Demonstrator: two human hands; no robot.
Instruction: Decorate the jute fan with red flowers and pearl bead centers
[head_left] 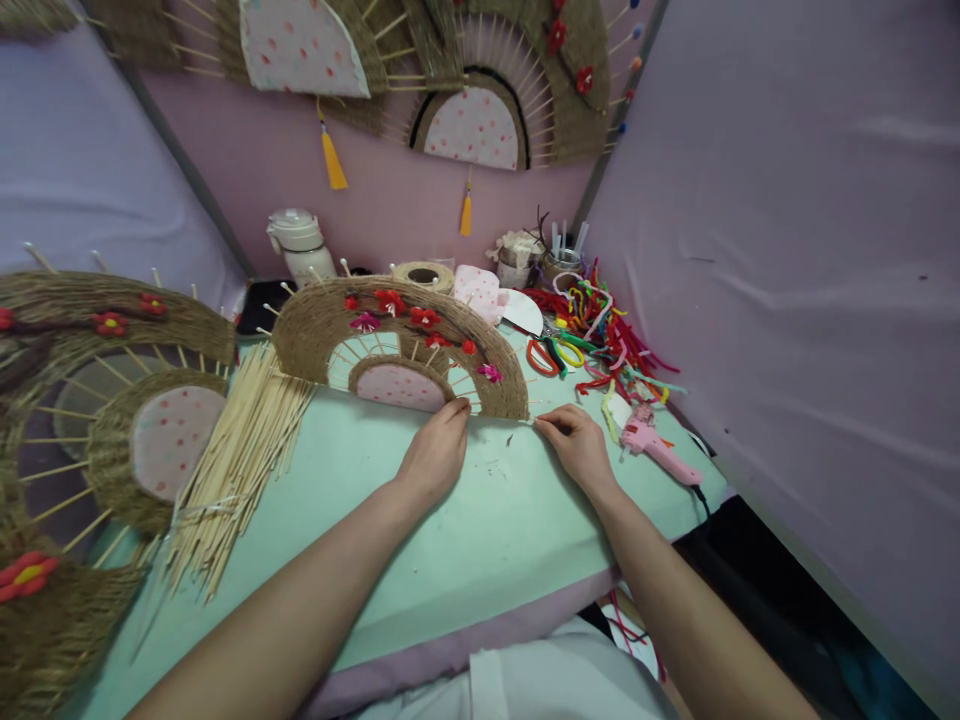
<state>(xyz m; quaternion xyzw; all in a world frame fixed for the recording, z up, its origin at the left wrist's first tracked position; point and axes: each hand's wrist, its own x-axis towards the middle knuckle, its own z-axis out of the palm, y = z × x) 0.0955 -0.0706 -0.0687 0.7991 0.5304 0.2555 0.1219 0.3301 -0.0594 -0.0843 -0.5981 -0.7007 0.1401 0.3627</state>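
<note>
A fan-shaped piece wrapped in brown twine stands tilted on the pale green table, with red and pink flowers along its arc and a spotted half-round panel at its lower middle. My left hand pinches its lower edge just right of that panel. Near the fan's lower right corner, my right hand has thumb and forefinger closed at the tip of a thin stick. White-tipped sticks poke out along the fan's upper left rim.
A bundle of thin sticks and larger twine fans lie left. Scissors, colored pipe cleaners and a pink glue gun with a cord are right. A white bottle and twine roll stand behind.
</note>
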